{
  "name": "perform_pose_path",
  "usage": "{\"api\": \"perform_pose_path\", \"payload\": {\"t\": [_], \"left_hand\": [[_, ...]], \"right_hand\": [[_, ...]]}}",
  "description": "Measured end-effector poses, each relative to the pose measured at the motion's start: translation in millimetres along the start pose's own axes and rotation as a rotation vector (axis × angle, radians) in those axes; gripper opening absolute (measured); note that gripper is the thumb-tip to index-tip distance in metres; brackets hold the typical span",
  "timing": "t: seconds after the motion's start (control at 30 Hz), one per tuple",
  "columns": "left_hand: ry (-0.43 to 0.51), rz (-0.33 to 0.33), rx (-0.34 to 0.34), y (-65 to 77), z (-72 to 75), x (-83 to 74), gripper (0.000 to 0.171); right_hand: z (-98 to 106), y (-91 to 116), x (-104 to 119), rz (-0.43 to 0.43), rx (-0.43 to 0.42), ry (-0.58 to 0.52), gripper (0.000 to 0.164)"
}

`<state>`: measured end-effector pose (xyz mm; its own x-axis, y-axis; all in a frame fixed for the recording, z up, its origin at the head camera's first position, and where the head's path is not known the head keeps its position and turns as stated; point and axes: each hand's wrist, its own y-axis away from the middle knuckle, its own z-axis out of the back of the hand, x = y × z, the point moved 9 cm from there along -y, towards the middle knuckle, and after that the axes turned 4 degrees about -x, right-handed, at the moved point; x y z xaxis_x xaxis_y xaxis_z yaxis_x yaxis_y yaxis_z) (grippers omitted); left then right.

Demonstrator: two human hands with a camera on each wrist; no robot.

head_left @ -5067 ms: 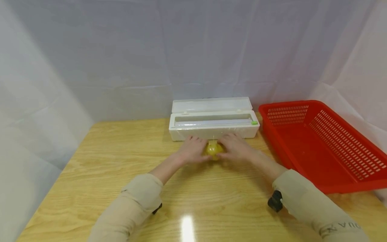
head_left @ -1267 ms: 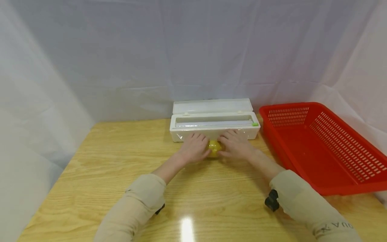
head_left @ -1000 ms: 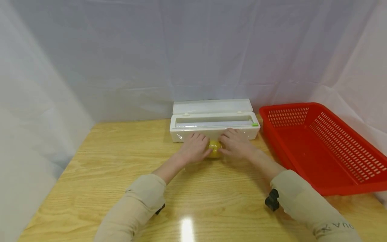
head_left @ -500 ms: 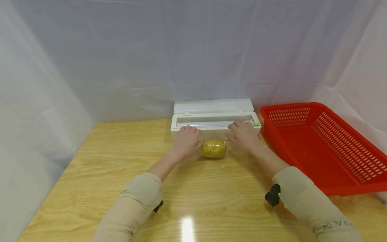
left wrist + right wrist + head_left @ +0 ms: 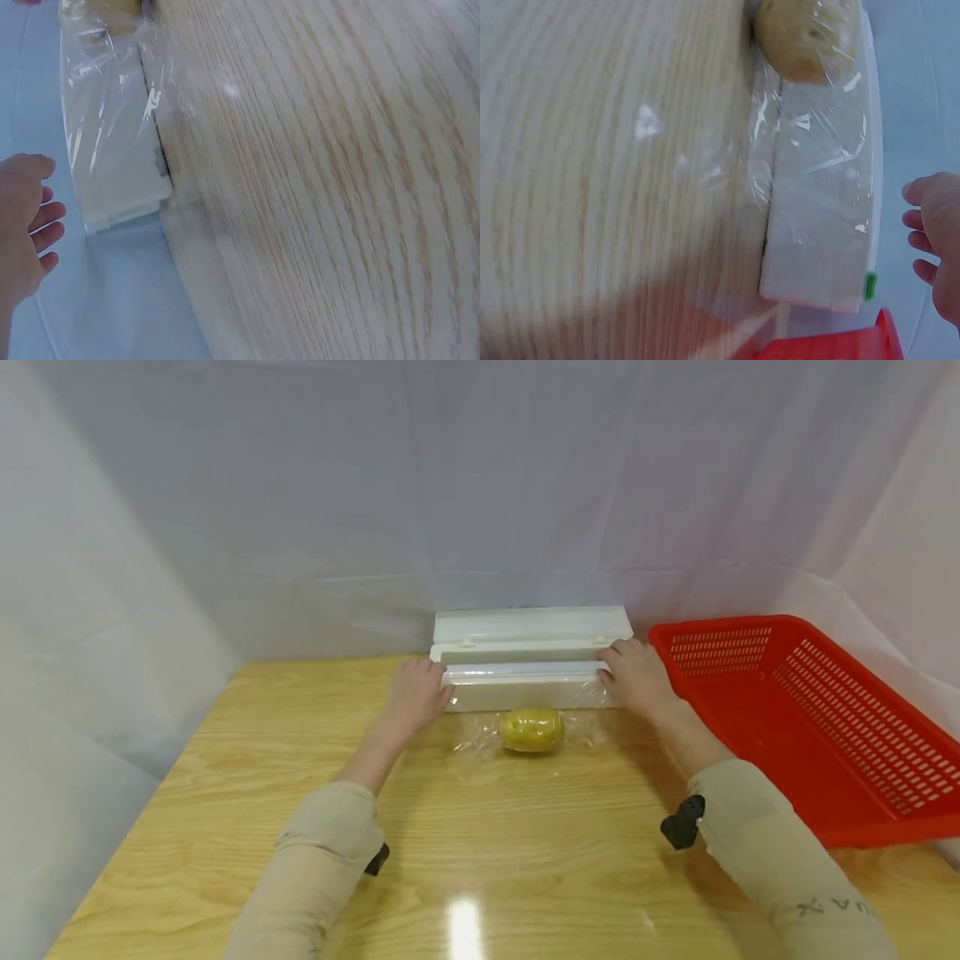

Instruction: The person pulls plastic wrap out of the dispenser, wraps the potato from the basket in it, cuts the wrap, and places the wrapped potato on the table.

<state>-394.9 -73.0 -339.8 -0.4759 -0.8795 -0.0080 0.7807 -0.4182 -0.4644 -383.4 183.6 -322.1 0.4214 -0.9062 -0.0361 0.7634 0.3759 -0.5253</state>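
Note:
A potato (image 5: 532, 730) lies on the table under clear cling film (image 5: 480, 735), which spreads out on both sides of it. Behind it stands a white cling film dispenser (image 5: 525, 696) with its lid (image 5: 532, 625) raised and a roll (image 5: 525, 669) inside. My left hand (image 5: 415, 696) is at the dispenser's left end; in the left wrist view its loosely bent fingers (image 5: 49, 214) hold nothing. My right hand (image 5: 637, 675) is at the right end, hiding that corner in the head view. The right wrist view shows its fingers (image 5: 922, 241) relaxed, apart from the green slider (image 5: 870, 286).
A red plastic basket (image 5: 750, 768) stands at the right, close to my right forearm. White sheeting (image 5: 525, 485) hangs behind the wooden table (image 5: 480, 860) and along its sides.
Both hands have left the potato, where they pressed close on either side, and moved apart, out and back to the dispenser's ends. The potato and film now lie in full view.

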Motion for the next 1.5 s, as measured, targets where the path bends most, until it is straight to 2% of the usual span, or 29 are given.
{"api": "perform_pose_path", "payload": {"t": [0.17,0.37,0.6,0.8,1.03,1.17,1.5], "left_hand": [[-0.003,0.042,0.072,-0.7,-6.7,12.4,0.035],[-0.015,0.050,0.084,-2.5,-10.8,19.5,0.036],[-0.017,0.060,0.102,-3.4,-16.8,26.0,0.040],[-0.020,0.064,0.097,-5.0,-19.2,30.0,0.038],[-0.045,0.065,0.112,-7.8,-23.4,33.6,0.039],[-0.052,0.068,0.123,-10.0,-25.0,35.5,0.040],[-0.047,0.069,0.125,-14.1,-23.0,35.0,0.041]], "right_hand": [[-4,3,-24,-0.045,0.091,-0.026,0.019],[-8,7,-42,-0.101,0.185,-0.036,0.023],[-12,10,-46,-0.121,0.182,0.011,0.020],[-16,13,-50,-0.215,0.187,0.058,0.020],[-21,13,-49,-0.308,0.208,0.205,0.030],[-20,12,-48,-0.326,0.179,0.230,0.030],[-21,11,-49,-0.339,0.167,0.252,0.027]]}}
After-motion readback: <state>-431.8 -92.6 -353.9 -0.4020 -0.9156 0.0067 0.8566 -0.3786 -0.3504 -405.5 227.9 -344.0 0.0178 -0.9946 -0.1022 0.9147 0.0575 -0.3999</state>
